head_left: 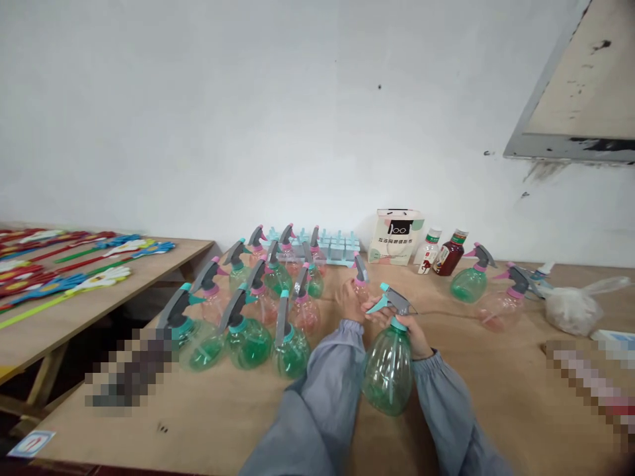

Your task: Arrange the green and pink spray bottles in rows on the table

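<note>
My right hand (417, 338) grips a green spray bottle (389, 377) around its neck, just below the grey and teal spray head. The bottle is upright in front of me. Farther back, my left hand (351, 303) is closed against a pink spray bottle (362, 291) with a grey and pink head. The right hand's bottle partly hides the left fingers. To the left stand several green and pink spray bottles, among them a green one (248, 347) and a pink one (304, 314).
At the right stand a green spray bottle (469, 284), a pink one (499, 311) and a clear plastic bag (573, 311). Along the wall are a pale blue rack (342, 251), a paper box (395, 244), a white bottle (427, 254) and a dark bottle (449, 258). A side table (163, 264) holds colourful hand-shaped sticks.
</note>
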A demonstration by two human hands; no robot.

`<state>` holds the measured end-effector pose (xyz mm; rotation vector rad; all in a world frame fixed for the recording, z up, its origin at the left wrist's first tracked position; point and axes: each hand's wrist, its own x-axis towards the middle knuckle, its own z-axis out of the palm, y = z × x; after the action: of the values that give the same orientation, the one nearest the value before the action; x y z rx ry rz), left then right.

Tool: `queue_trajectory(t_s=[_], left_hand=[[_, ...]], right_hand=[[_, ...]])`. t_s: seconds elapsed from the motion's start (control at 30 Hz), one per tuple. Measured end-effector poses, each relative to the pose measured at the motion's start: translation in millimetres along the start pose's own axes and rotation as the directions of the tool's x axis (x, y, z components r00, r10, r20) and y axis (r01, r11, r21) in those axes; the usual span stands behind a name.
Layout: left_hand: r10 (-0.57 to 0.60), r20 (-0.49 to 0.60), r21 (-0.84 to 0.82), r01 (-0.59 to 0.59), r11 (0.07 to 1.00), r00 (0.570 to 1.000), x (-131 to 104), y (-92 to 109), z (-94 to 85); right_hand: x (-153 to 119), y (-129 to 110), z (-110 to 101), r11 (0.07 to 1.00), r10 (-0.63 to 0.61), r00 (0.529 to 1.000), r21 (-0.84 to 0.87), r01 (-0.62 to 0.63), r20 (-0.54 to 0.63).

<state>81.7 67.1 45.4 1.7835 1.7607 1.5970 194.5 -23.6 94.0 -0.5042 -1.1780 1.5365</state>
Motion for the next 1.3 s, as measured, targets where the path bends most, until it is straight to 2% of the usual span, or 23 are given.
queue_trajectory(t_s=[0.13, 0.23, 0.37, 0.53, 0.67, 0.8, 0.9, 1.1, 1.2, 1.3], left_hand=[[0.115, 0.064, -0.042, -0.112, 0.993, 0.991, -25, -14, -27.7], [0.128, 0.031, -0.107, -0.124, 0.987, 0.991, -34, -22, -45.5], [0.137, -0.007, -0.203, -0.136, 0.970, 0.991, -43, -29, -56.7], [0.233, 0.054, -0.236, -0.214, 0.948, 0.971, -59, -34, -69.5], [0.251, 0.101, -0.214, -0.225, 0.951, 0.963, -72, -35, -85.8], [0.233, 0.171, -0.209, -0.196, 0.958, 0.957, -81, -39, -100.3], [0.244, 0.190, -0.195, -0.207, 0.959, 0.951, -84, -44, -105.4], [0.248, 0.170, -0.183, -0.217, 0.959, 0.954, -85, -52, -101.6], [0.239, 0.157, -0.172, -0.212, 0.962, 0.958, -85, -55, -99.2], [0.238, 0.158, -0.166, -0.211, 0.963, 0.958, -86, -56, -99.3]], right_hand=[[2, -2, 9, 0.999, 0.013, 1.000, 0.042, -0.012, -0.013], [3, -3, 11, 0.998, 0.007, 1.000, 0.058, -0.006, -0.026], [3, 2, 11, 1.000, 0.004, 0.999, 0.028, -0.003, -0.033], [0, 10, 8, 0.999, 0.009, 0.999, -0.037, -0.011, -0.043], [-2, 9, 9, 0.996, 0.003, 0.999, -0.093, -0.008, -0.050], [-1, 5, 10, 0.969, -0.100, 0.986, -0.236, 0.067, -0.131], [0, 6, 7, 0.961, -0.120, 0.981, -0.267, 0.076, -0.154], [-1, 15, 2, 0.990, -0.031, 0.999, -0.138, 0.026, -0.031], [-1, 13, 4, 0.992, -0.026, 0.998, -0.127, 0.019, -0.059], [0, 7, 5, 0.981, -0.095, 0.986, -0.179, 0.070, -0.135]])
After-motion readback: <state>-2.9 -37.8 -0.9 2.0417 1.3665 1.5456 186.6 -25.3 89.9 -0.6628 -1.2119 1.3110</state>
